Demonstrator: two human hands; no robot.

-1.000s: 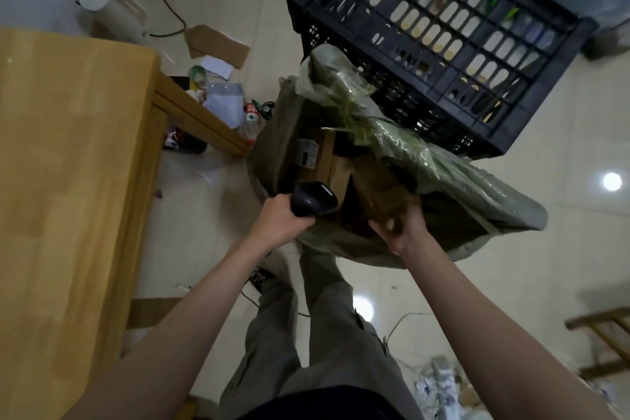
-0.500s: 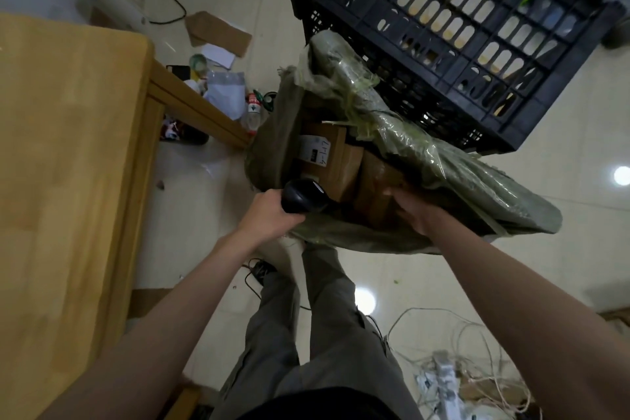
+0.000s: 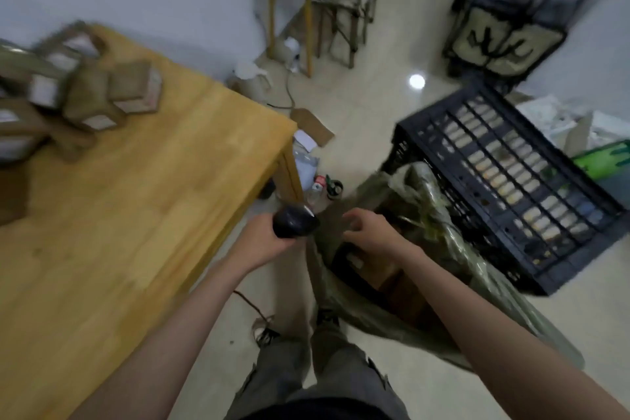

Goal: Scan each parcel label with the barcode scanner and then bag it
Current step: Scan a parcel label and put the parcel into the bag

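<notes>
The left hand (image 3: 262,239) grips the scanner (image 3: 295,223) just off the table (image 3: 143,215) corner, and the right hand (image 3: 370,233), fingers loosely curled, reaches into the mouth of the bag (image 3: 385,286), though blur hides whether it holds anything. Boxes sit in the bag, which leans against the crate (image 3: 511,181). More parcels (image 3: 85,95) crowd the table's far left, with bare floor (image 3: 358,102) between table and crate.

Table (image 3: 143,201): wood, smooth, satin yellow finish.
Parcels (image 3: 129,89), upper left of the frame: brown cardboard, matt, with white paper labels.
Bag (image 3: 494,283): thin green-grey plastic film, crinkled, semi-translucent.
Barcode scanner (image 3: 295,223): black plastic, glossy.
Crate (image 3: 511,187), right of the frame: black plastic lattice, matt.
Floor (image 3: 368,102): pale tile, glossy, reflective.
Trousers (image 3: 317,372): grey cloth, matt.
</notes>
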